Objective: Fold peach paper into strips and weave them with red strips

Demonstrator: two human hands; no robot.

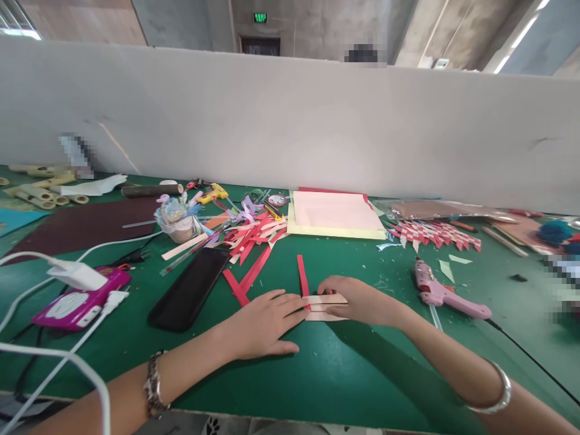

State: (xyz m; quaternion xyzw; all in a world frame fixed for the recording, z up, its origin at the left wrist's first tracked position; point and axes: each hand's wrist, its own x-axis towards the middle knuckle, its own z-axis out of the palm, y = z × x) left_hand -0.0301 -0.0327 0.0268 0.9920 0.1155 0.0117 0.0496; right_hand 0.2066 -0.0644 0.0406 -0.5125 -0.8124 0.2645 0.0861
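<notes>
My left hand [267, 323] lies flat on the green table, fingers stretched out. Its fingertips touch the left ends of the pale paper strips [324, 300] and the foot of a red paper strip [302, 275]. The red strip points away from me, crossing the pale ones at their left ends. From the right, my right hand [362, 300] bends its fingers over the pale strips, with the thumb lying across them. Its grip is partly hidden. Another red strip [235, 288] lies just beyond my left hand.
Left are a black phone [190, 290] and a purple power strip [84, 302] with white cables. Behind lie a heap of red strips [256, 241] and stacked paper sheets [335, 211]. A pink glue gun [448, 293] and woven red-white paper [435, 234] lie right. A white partition [290, 121] stands behind.
</notes>
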